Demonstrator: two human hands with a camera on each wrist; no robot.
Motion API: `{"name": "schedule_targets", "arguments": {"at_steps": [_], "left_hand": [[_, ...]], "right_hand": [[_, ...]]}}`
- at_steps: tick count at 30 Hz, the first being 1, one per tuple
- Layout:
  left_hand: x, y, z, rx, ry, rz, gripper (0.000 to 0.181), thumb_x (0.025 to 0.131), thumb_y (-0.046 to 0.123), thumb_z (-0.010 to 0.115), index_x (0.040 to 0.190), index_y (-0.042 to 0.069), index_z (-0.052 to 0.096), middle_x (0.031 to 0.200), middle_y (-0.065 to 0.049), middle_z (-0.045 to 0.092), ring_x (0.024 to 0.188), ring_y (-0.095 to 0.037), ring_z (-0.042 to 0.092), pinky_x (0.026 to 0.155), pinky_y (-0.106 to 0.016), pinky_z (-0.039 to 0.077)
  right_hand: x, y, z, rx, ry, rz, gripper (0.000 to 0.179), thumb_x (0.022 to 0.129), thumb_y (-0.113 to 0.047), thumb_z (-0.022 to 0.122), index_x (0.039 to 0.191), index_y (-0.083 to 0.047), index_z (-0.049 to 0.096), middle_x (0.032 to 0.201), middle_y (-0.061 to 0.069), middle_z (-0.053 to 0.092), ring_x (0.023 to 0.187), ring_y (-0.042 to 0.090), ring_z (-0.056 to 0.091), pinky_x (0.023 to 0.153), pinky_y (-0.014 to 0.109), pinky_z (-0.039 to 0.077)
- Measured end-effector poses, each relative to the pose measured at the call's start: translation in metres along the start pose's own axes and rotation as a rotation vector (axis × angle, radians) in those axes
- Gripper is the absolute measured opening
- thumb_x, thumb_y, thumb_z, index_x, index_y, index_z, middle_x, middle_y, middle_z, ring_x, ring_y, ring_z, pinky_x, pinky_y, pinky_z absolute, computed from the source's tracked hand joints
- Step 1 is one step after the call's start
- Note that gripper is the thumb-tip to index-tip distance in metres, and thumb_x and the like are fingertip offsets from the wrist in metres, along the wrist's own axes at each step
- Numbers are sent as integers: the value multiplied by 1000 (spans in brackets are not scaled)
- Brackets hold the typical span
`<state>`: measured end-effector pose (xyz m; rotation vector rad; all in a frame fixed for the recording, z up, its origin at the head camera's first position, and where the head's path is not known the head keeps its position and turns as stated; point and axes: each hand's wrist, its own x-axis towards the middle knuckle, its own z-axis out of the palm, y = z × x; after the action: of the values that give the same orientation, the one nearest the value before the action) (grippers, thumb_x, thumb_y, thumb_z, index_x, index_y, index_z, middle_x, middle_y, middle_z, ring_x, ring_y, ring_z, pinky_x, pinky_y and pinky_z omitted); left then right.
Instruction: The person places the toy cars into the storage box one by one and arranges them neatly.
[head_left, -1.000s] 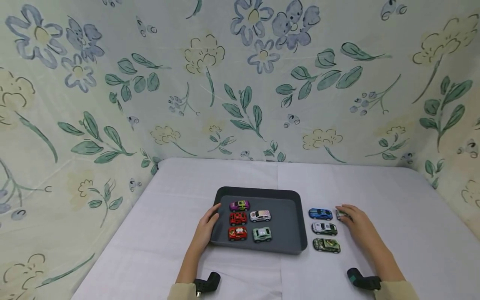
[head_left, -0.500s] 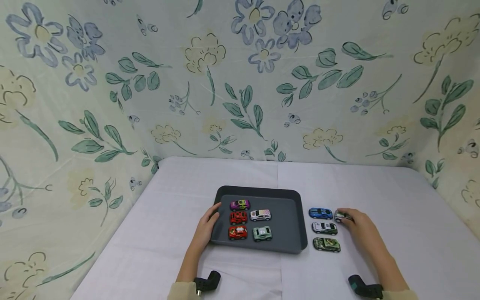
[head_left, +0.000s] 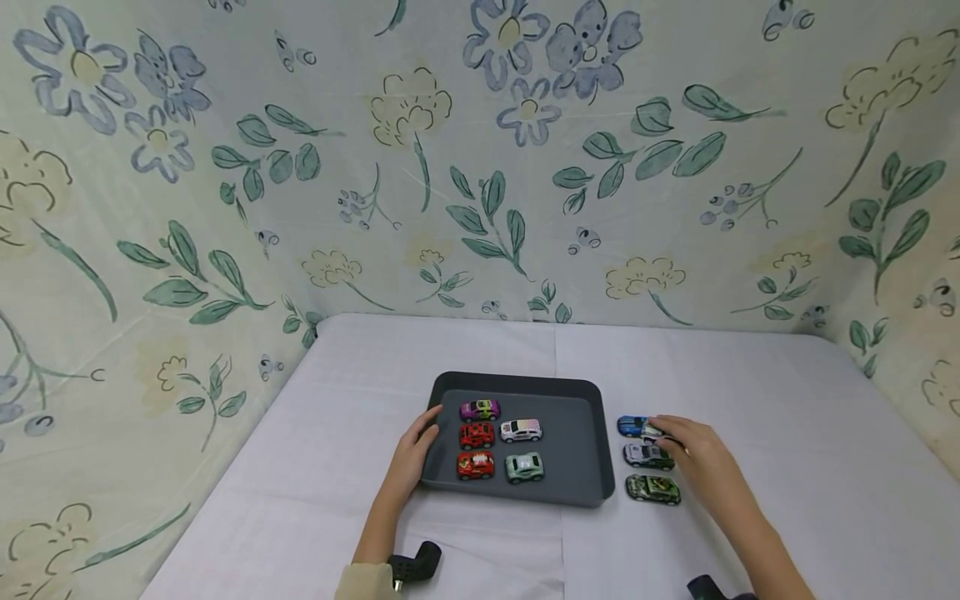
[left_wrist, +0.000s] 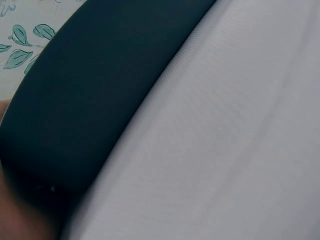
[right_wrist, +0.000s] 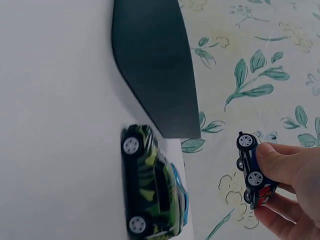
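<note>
My left hand [head_left: 411, 457] grips the left rim of a dark grey tray [head_left: 577, 450]. In the left wrist view, the tray's outer wall [left_wrist: 100, 90] is large, and only blurred parts of the hand show. Between thumb and fingers, my right hand [head_left: 701, 454] pinches a small toy car [right_wrist: 249, 162], lifted with its wheels showing in the right wrist view. In the head view it overlaps a blue toy car [head_left: 632, 427], and the fingers hide most of it. Nearby are a silver-white toy car [head_left: 645, 456] and a green camouflage toy car [head_left: 652, 489].
On the tray's left half stand several toy cars: purple [head_left: 479, 410], two red including a spotted one [head_left: 476, 435], white [head_left: 521, 430] and pale green [head_left: 524, 467]. A white cloth [head_left: 480, 346] covers the table, and a floral curtain [head_left: 495, 167] hangs behind.
My right hand has picked up the small toy car from beside the blue car and moved left with it, over the blue car. The left hand and tray have stayed put.
</note>
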<state>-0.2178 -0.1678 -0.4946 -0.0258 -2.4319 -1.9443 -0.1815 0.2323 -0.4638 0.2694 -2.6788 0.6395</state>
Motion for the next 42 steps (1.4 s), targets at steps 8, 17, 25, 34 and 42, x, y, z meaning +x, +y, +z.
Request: {"name": "schedule_targets", "arguments": {"at_steps": [8,17,25,34,42], "left_hand": [[0,0,0,5,-3,-6,40,95,22,43,135,13,44,146,-13,33,138,-33,22,112,-53,16],[-3,8,-2,-1,-18,-10,40,96,20,43,135,11,44,146,-14,32,138,-34,22,112,-53,16],[0,0,0,4,1,-5,40,95,21,43,134,14,45,146,-12,33,138,-33,23,112,-53,17],[-1,1,-1,0,-7,-16,39,96,21,43,135,15,45,147,-12,32,138,-32,22,112,-53,16],[-9,25,-3,-24,-38,-35,40,96,16,42,135,8,43,147,-16,30,138,-35,19,112,-53,15]], "right_hand": [[1,-55,-17,9,56,-159,34,80,-6,65,113,-7,63,112,10,62,105,29,53,85,45,47],[11,-93,-1,15,60,-306,35,76,-8,69,111,-12,65,112,2,63,103,20,58,82,34,52],[32,-122,19,72,71,-455,34,76,-11,69,109,-12,66,109,3,65,101,18,59,82,31,52],[57,-133,39,123,4,-377,29,81,-10,65,110,-13,65,113,3,64,108,19,57,88,34,50],[85,-134,65,157,-163,-194,26,83,-5,62,109,-11,64,114,6,63,111,25,55,92,39,47]]}}
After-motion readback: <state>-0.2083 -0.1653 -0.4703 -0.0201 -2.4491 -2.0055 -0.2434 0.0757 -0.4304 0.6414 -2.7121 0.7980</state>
